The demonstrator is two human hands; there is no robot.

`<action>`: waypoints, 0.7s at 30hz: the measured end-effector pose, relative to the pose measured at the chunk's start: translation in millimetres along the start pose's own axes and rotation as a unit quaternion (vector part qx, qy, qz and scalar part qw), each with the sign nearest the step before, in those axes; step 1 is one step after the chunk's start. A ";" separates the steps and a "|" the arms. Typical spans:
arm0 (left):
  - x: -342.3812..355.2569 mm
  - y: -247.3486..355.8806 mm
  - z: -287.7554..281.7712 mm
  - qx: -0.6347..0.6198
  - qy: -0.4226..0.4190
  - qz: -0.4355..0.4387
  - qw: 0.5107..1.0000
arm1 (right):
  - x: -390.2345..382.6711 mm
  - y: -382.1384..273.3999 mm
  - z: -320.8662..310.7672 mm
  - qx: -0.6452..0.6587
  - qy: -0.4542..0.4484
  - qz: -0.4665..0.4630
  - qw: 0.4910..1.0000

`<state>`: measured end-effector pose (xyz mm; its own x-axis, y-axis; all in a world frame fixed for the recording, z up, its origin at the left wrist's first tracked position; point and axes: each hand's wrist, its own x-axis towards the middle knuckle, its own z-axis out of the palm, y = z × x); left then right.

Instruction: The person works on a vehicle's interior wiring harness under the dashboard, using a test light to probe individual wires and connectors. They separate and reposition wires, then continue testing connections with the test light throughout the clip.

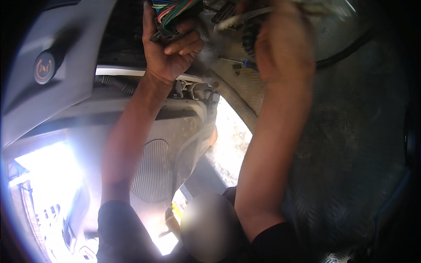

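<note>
Nearest us, our two bare forearms rise from black sleeves. Behind them sits a grey moulded panel with a ribbed oval grille. Farther up, our left hand has its fingers clenched around a bundle of green, red and white wires under the dash. Our right hand is blurred beside a pale cable; we cannot tell its grip. A black corrugated hose runs beyond.
</note>
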<state>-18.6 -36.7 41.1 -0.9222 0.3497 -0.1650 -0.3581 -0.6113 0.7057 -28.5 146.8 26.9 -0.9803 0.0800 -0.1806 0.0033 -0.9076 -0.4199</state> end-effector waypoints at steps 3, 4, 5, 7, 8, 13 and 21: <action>-1.9 8.1 -11.2 -0.006 -0.046 -0.043 0.998 | -17.6 -25.6 2.2 -0.089 0.069 0.001 0.994; -2.3 10.8 -17.7 -0.018 -0.053 -0.048 0.997 | -26.8 -35.8 5.8 -0.138 0.070 0.014 0.988; -1.1 14.8 -20.4 -0.027 -0.063 -0.054 0.996 | -35.9 -49.4 10.6 -0.183 0.071 0.023 0.980; -0.4 17.8 -25.8 -0.033 -0.078 -0.058 0.995 | -38.8 -41.9 6.6 -0.190 0.015 -0.010 0.982; -0.1 17.3 -28.4 -0.030 -0.083 -0.056 0.995 | -31.7 -32.0 0.8 -0.171 -0.028 -0.040 0.984; -4.7 24.7 -31.5 0.003 -0.050 -0.050 0.998 | -14.8 11.7 -24.0 -0.117 -0.185 -0.095 0.971; -1.0 9.8 -18.7 -0.002 -0.055 -0.007 0.998 | -31.5 8.4 -18.3 -0.113 -0.244 -0.106 0.957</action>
<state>-24.0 -56.2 35.3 -0.8954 0.4342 -0.0989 -0.3723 -0.6080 0.7012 6.0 144.2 12.8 -0.9391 0.0013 0.3438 -0.2180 -0.7755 -0.5925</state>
